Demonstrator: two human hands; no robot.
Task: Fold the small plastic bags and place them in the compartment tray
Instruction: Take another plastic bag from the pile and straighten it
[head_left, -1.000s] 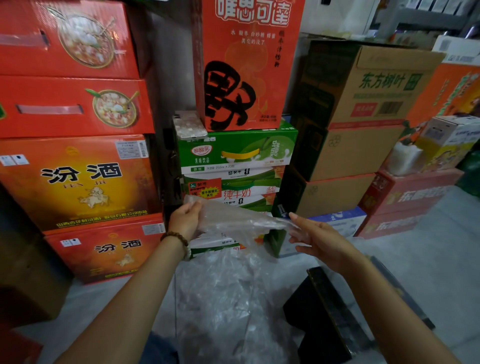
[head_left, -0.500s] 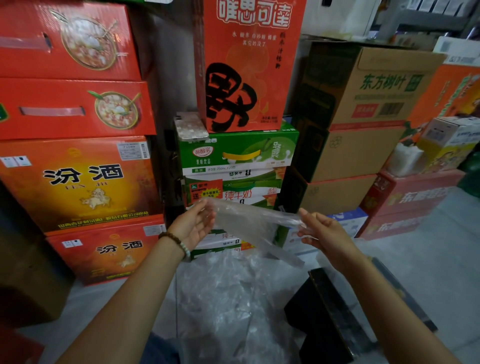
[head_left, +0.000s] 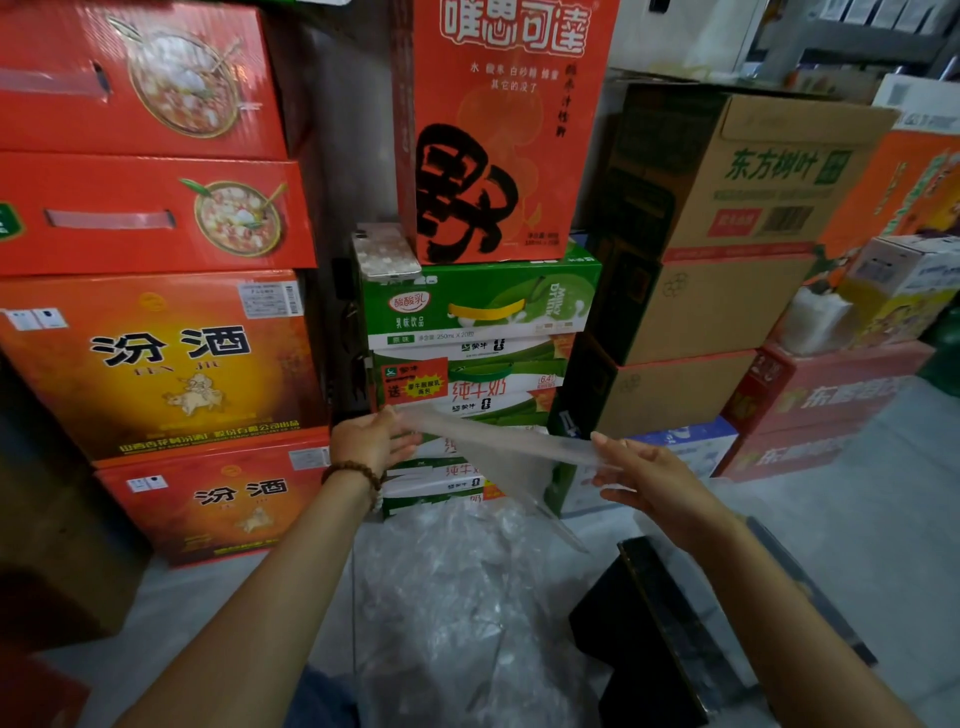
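Head view: two bare forearms are reaching toward a stack of green-and-white cardboard milk cartons (head_left: 483, 306); all places below are given relative to that stack.
Left hand (head_left: 371, 441): pinching one end of a small clear plastic bag (head_left: 498, 447), in front of the stack's lower cartons, at its left edge. A brown bead bracelet (head_left: 353, 470) is sitting on the wrist.
Right hand (head_left: 649, 478): pinching the bag's other end between thumb and fairly straight fingers, just right of the stack's lower right corner.
Hands: well apart, and the bag is stretching flat between them in the air, with one loose corner hanging down.
Pile of crumpled clear plastic bags (head_left: 467, 597): lying on the grey floor at the foot of the stack, under the held bag.
Black rectangular tray (head_left: 654, 623): sitting on the floor in front of the stack and to its right, beneath the right forearm. Too dark to tell any compartments.
Tall red carton with a big black character (head_left: 498, 130): standing on top of the stack.
Phone in a pale patterned case (head_left: 387, 254): lying on the stack's top left edge.
Orange-red liquor cartons (head_left: 156, 358): standing left of the stack.
Brown cardboard boxes (head_left: 727, 208): standing right of the stack.
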